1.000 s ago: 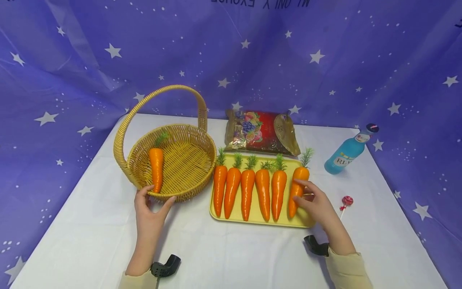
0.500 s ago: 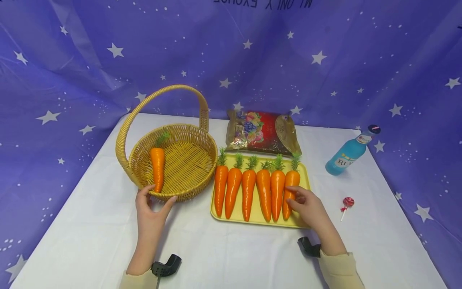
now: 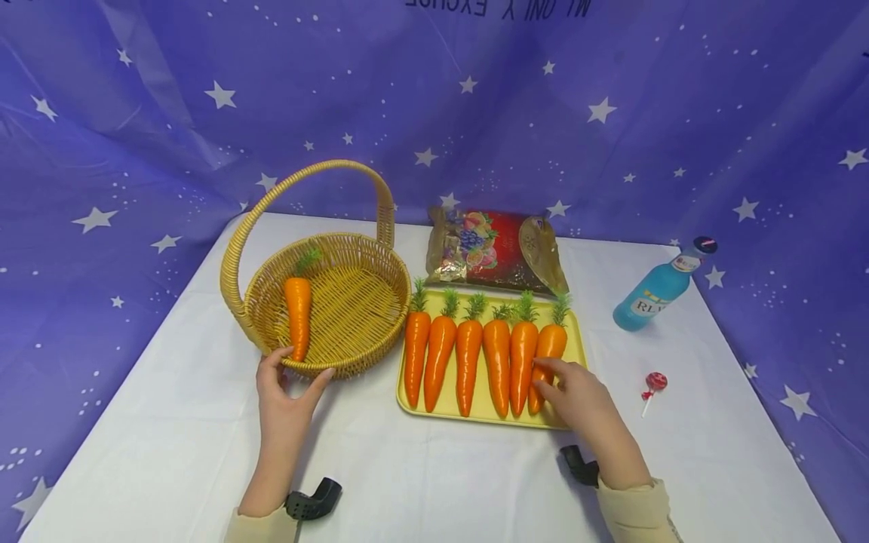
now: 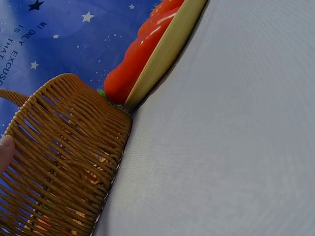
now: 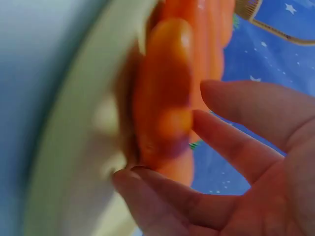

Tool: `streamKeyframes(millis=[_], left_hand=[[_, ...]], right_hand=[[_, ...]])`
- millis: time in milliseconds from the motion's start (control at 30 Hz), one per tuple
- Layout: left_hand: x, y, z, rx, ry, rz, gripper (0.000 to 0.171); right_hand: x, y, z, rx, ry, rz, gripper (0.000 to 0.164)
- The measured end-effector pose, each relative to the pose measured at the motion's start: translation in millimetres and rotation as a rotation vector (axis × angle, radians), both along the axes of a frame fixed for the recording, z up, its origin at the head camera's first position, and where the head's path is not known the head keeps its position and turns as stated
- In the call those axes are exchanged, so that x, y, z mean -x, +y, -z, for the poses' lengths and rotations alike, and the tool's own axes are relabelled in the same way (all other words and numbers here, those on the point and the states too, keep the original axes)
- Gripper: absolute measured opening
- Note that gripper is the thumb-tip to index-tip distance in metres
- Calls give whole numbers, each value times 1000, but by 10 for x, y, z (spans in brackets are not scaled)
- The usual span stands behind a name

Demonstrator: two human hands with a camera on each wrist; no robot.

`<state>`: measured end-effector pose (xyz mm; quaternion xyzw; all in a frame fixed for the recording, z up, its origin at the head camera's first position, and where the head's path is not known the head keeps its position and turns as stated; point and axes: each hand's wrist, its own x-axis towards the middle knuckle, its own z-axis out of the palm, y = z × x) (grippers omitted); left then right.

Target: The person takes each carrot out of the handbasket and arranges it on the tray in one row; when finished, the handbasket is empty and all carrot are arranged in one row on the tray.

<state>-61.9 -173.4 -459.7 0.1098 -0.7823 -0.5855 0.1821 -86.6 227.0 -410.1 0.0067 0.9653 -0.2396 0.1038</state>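
Note:
My left hand point(image 3: 281, 396) grips the near rim of the wicker basket point(image 3: 373, 358), its thumb outside the weave. Inside the basket lies one orange carrot point(image 3: 299, 313) with a green top. In the left wrist view only a fingertip point(image 4: 6, 152) shows at the rim. Several more carrots lie side by side on the yellow tray point(image 3: 573, 339). At the rightmost carrot point(image 3: 551, 343), my right hand point(image 3: 585, 396) has its fingers extended around the lower half. In the right wrist view fingertips touch this carrot point(image 5: 165, 83), while the thumb stands off its side.
Behind the tray lies a red and gold packet point(image 3: 498, 249) with fruit printed on it. A blue bottle point(image 3: 652, 298) and a red lollipop point(image 3: 655, 382) are on the right. The basket's tall handle point(image 3: 251, 219) arches over it. A starry purple cloth point(image 3: 475, 113) hangs behind the table.
The rightmost carrot has moved left beside its neighbour, and its tip has then swung slightly further left. My right hand has moved left with it. The left hand stays on the basket rim.

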Motion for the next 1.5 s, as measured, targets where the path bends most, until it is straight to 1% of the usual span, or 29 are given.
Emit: streamKeyframes(millis=[100, 200, 267, 367, 433, 500, 567, 667, 767, 867, 1000, 1100, 1167, 1300, 1333, 1400, 1500], left_hand=[[4, -6, 18, -1, 6, 2, 71], [6, -6, 21, 2, 5, 2, 71], [0, 2, 1, 6, -2, 0, 71], [-15, 25, -70, 3, -13, -1, 69], [-26, 42, -124, -6, -14, 1, 68], [-30, 48, -149, -14, -12, 3, 67], [-28, 42, -137, -13, -12, 4, 68], [-15, 14, -63, -2, -14, 2, 70], [-9, -2, -8, 5, -11, 1, 70], [-13, -3, 7, 4, -6, 3, 70], [-15, 2, -2, 5, -12, 3, 69], [-13, 7, -26, 4, -25, 3, 70], [-34, 40, -125, -2, -30, 5, 69], [-19, 36, -120, -3, -34, -4, 69], [-14, 29, -100, -1, -28, -5, 69], [17, -8, 9, 6, -21, -10, 71], [17, -7, 13, 11, -8, -10, 70]], right_hand=[[-1, 7, -70, -16, 2, -1, 43], [14, -4, -159, -24, 38, 12, 44], [30, -31, -220, -8, 63, 14, 45], [64, -98, -286, 56, 96, -9, 45], [94, -168, -301, 106, 115, -31, 45], [125, -263, -302, 162, 136, -51, 46], [161, -382, -292, 221, 166, -74, 47], [218, -591, -285, 326, 207, -123, 49], [290, -809, -279, 413, 214, -180, 52], [362, -1023, -291, 471, 192, -231, 54], [455, -1305, -352, 489, 174, -295, 57], [527, -1503, -408, 475, 189, -361, 57], [572, -1628, -443, 454, 201, -405, 56], [682, -1893, -462, 388, 226, -478, 55], [709, -1961, -465, 378, 220, -492, 55], [759, -2097, -453, 361, 203, -513, 56], [813, -2288, -421, 348, 169, -542, 57]])
